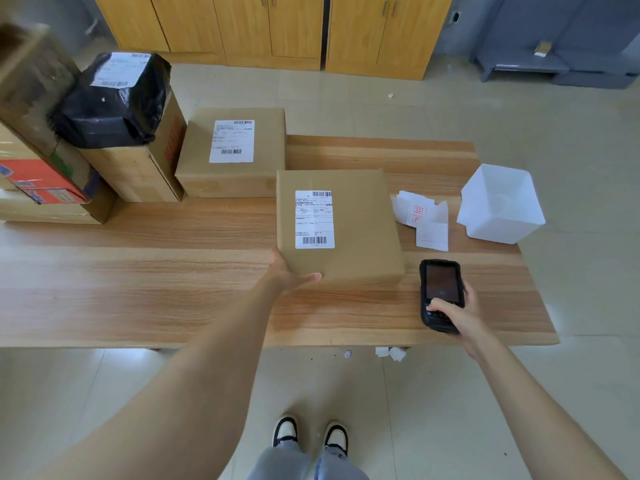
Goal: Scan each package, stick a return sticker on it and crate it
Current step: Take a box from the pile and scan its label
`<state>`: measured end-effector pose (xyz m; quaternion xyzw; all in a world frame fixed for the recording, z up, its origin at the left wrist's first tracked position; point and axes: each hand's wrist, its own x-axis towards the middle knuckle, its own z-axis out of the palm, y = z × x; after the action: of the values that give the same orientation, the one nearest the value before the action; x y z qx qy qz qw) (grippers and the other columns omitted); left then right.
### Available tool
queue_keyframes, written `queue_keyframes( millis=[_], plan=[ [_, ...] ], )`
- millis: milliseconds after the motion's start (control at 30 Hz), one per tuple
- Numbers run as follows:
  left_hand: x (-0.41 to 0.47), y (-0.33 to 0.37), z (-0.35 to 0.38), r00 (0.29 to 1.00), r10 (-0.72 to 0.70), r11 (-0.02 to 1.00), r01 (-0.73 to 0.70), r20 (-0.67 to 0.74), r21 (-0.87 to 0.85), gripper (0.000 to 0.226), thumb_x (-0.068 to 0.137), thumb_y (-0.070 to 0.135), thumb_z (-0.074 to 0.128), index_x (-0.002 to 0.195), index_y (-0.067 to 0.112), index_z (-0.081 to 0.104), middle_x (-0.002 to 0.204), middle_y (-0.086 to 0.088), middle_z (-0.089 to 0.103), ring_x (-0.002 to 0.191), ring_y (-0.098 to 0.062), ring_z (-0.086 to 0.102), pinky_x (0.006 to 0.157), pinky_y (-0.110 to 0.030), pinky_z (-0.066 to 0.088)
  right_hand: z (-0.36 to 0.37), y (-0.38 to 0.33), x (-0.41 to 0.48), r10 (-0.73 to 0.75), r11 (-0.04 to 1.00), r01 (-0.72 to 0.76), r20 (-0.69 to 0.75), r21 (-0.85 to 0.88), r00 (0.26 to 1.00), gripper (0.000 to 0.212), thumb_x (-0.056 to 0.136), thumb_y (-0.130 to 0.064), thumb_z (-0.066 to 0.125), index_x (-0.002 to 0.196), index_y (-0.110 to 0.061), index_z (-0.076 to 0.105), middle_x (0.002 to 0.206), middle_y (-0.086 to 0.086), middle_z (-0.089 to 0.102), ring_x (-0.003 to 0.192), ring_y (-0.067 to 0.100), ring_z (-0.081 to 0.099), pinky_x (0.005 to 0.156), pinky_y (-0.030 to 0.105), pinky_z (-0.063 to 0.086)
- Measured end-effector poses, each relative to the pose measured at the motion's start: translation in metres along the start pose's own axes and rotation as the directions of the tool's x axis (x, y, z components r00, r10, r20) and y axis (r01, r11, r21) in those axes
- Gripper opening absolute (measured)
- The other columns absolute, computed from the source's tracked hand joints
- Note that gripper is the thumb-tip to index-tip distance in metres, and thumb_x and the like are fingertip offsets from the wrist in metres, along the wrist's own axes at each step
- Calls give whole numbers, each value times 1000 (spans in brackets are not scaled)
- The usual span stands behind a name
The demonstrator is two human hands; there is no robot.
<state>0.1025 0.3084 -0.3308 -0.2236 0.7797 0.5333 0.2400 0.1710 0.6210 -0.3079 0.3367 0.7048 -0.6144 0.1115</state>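
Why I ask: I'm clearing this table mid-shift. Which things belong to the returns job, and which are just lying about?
For the job: labelled box, gripped by the left hand; scanner, held in the right hand; red-printed stickers; second labelled box; black-wrapped parcel.
Lying about: paper scraps on the floor; wooden cabinets; white tub, use unclear.

Matt brown cardboard box point(349, 220) (white paper label), glossy black plastic-wrapped parcel point(114, 105), smooth wood-grain table point(173, 271), translucent white plastic bin point(502, 206)

Left hand point(288, 271) grips box point(363, 216) corner; right hand point(462, 315) holds scanner point(441, 284).
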Motion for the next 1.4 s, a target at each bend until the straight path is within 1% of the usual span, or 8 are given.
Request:
queue_keyframes(
  millis=[267, 400, 533, 633, 900, 1067, 1167, 1400],
  plan=[
    [3, 9, -4, 998, -52, 994, 49, 26, 97, 96, 72, 30, 82, 141, 20, 16, 130, 1, 46, 108, -18, 53, 91, -37, 52, -1, 27, 23, 39, 999, -38, -14, 7, 999, 83, 69, 2, 74, 140, -23, 38, 114, 8, 63, 96, 23, 61, 82, 35, 49],
    [3, 12, -4, 997, -75, 990, 71, 29, 120, 96, 72, 30, 82, 141, 18, 17, 127, 2, 45, 102, -17, 52, 93, -38, 52, 1, 35, 28, 57, 998, -57, -7, 21, 998, 89, 68, 1, 75, 143, -26, 33, 117, 6, 61, 103, 25, 61, 94, 44, 50],
    [1, 15, -4, 995, -94, 988, 90, 28, 122, 92, 73, 31, 81, 141, 19, 19, 122, 4, 45, 101, -15, 50, 91, -34, 52, 3, 39, 24, 46, 998, -47, 6, 31, 999, 90, 74, 6, 71, 146, -25, 25, 117, 6, 57, 101, 23, 57, 86, 37, 47],
    [1, 17, -4, 995, -89, 990, 85, 33, 113, 91, 74, 30, 80, 141, 19, 20, 129, 2, 46, 103, -15, 50, 90, -32, 52, 5, 43, 21, 2, 1000, -2, 2, 2, 1000, 93, 74, 11, 69, 147, -21, 22, 118, 7, 54, 99, 21, 53, 82, 32, 42],
    [-3, 16, -3, 996, -76, 990, 71, 38, 123, 91, 75, 30, 80, 140, 19, 18, 131, -1, 45, 94, -13, 51, 90, -35, 51, 8, 53, 23, -24, 997, 23, -12, -72, 1000, 99, 74, 18, 67, 151, -16, 15, 125, 6, 48, 107, 19, 47, 89, 31, 39],
    [-3, 16, -5, 995, -88, 990, 81, 55, 116, 91, 74, 31, 80, 139, 19, 18, 126, 2, 46, 100, -16, 50, 93, -37, 49, 8, 54, 28, -9, 994, 4, -45, -111, 999, 98, 73, 15, 69, 150, -17, 17, 132, 11, 50, 115, 26, 49, 97, 38, 40],
    [-3, 16, -5, 994, -92, 990, 86, 54, 109, 90, 74, 32, 80, 139, 20, 19, 125, 4, 46, 104, -16, 49, 93, -36, 49, 7, 52, 31, 8, 994, -15, -65, -112, 998, 96, 75, 12, 69, 150, -17, 16, 131, 10, 49, 120, 29, 47, 96, 36, 39],
    [-3, 15, -7, 994, -91, 989, 83, 63, 122, 89, 74, 33, 80, 137, 21, 19, 121, 5, 45, 103, -17, 49, 92, -36, 49, 8, 50, 48, 73, 997, -76, -97, -25, 993, 88, 79, -1, 70, 149, -23, 21, 131, 7, 48, 112, 28, 52, 93, 40, 45]
  ],
)
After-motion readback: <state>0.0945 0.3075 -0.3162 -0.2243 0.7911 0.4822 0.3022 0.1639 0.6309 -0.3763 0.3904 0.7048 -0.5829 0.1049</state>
